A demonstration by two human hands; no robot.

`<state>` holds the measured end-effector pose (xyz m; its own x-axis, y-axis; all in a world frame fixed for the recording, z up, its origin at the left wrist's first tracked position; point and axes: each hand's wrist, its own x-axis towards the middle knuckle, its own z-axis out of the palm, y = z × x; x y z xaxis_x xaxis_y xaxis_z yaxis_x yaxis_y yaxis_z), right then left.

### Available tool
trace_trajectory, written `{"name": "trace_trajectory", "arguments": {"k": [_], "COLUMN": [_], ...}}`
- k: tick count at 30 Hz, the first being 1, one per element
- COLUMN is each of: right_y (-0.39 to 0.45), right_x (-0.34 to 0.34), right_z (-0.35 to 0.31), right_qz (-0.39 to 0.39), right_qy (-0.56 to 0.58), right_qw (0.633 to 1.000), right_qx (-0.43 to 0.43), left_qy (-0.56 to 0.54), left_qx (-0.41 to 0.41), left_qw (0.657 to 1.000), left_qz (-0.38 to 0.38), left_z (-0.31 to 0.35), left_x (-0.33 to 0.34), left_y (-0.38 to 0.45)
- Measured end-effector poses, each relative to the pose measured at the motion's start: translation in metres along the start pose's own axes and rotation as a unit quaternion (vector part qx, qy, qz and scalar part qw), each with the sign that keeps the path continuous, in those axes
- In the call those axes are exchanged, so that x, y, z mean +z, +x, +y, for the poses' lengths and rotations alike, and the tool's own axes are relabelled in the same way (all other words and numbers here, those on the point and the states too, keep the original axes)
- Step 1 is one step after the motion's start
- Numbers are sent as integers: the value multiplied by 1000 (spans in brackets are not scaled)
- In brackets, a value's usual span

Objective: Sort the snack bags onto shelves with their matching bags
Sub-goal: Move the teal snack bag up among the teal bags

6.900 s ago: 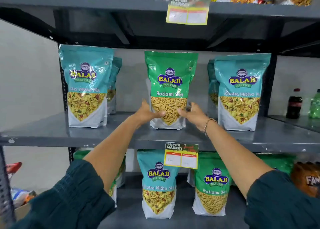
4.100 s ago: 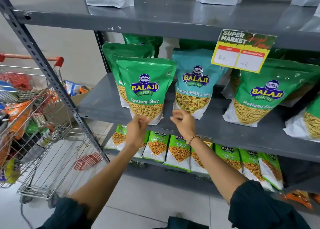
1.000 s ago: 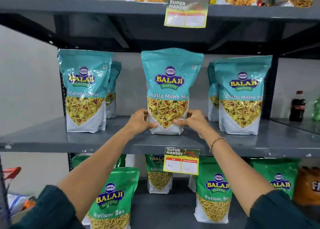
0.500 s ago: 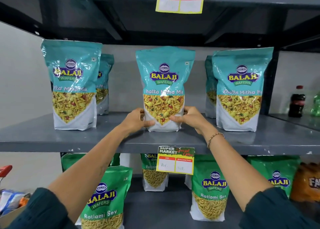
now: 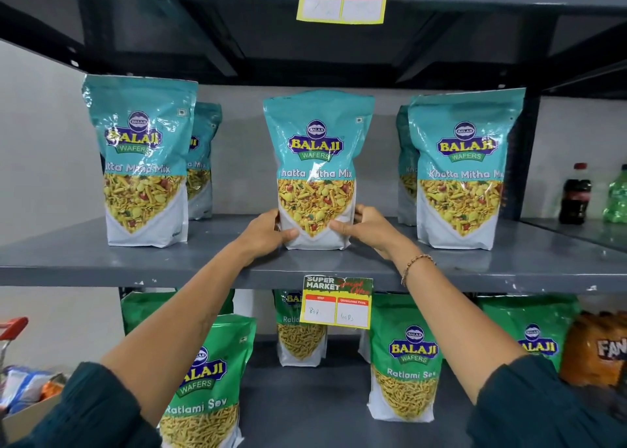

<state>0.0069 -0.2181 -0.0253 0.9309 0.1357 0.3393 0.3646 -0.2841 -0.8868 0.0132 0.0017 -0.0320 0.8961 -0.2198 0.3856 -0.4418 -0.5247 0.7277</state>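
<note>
A glossy teal stand-up snack pouch (image 5: 318, 162) stands upright at the middle of the grey metal middle shelf (image 5: 84, 261). It carries a blue-and-yellow "BALAJI WAFERS" badge and the words "Khatta Mitha Mix", partly lost in glare, above a printed heap of yellow mix and a white base. The left hand (image 5: 266, 234) and right hand (image 5: 368, 230) press on its lower corners from either side, thumbs across the white front, so both are closed on this 1 bag.

On the same shelf, a matching teal pouch at the left (image 5: 144, 162) reads "...atta Mitha Mix", with a second teal pouch behind it (image 5: 203, 162) mostly hidden. At the right, another teal Khatta Mitha Mix pouch (image 5: 464, 169) has its name cut short by the curve of the bag, and only a sliver of a further teal bag behind it (image 5: 403, 169) shows.

A yellow price tag (image 5: 337, 301) on the shelf edge reads "SUPER MARKET", with "MRF" over handwriting that looks like "80" and a second box near "40"; the red script beside the heading is hard to read. A similar tag on the shelf above (image 5: 342, 1) is cut off at the top.

Below, green "BALAJI WAFERS Ratlami Sev" pouches stand on the lower shelf: 1 behind the left forearm (image 5: 217, 379), 1 half covered by the tag (image 5: 300, 339), 1 in clear view (image 5: 407, 362), and 1 behind the right arm (image 5: 539, 332).
</note>
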Motion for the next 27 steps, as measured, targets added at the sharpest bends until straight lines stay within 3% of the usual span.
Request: {"name": "trace_trajectory", "arguments": {"k": [11, 13, 15, 17, 22, 24, 27], "right_y": [-6, -16, -32, -53, -104, -131, -172], "right_x": [2, 9, 21, 38, 98, 125, 162], "right_z": [-5, -9, -16, -27, -35, -25, 17], "right_qz": [3, 99, 241, 301, 231, 193, 73], "right_qy": [-25, -73, -111, -94, 12, 48, 56], "right_qw": [999, 992, 964, 944, 964, 971, 991], "right_qx": [35, 33, -27, -97, -133, -130, -98], "left_qy": [42, 82, 27, -37, -131, -145, -148], "left_qx": [-1, 4, 19, 53, 107, 99, 44], "left_qw": [999, 992, 987, 978, 970, 973, 982], "left_qz": [26, 93, 158, 198, 174, 147, 107], "left_z": [4, 9, 15, 21, 14, -7, -58], "left_x": [1, -2, -6, -9, -8, -7, -2], "left_y": [-5, -13, -26, -48, -117, -146, -189]}}
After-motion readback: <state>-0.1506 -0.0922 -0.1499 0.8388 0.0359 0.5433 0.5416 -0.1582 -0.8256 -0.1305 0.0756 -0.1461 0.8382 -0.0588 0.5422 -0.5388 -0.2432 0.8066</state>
